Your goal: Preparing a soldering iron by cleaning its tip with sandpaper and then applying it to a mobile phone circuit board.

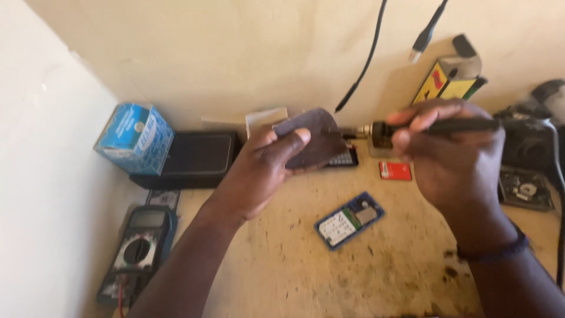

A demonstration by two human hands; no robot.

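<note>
My left hand (pixel 262 171) pinches a worn dark brown pad (pixel 315 138), like a piece of sandpaper or sponge, raised above the bench. My right hand (pixel 453 156) grips a black soldering iron (pixel 447 126) by its handle. The iron's metal tip points left and touches the right edge of the pad. Below the hands, an opened small phone (pixel 349 219) with a blue frame and exposed circuit board lies flat on the wooden bench (pixel 329 277).
A blue box (pixel 135 138) sits on a black case (pixel 197 159) at the back left. A multimeter (pixel 138 250) lies at the left edge. A red battery (pixel 395 171), a yellow tool (pixel 447 79), black equipment (pixel 529 147) and hanging cables (pixel 365 59) are nearby.
</note>
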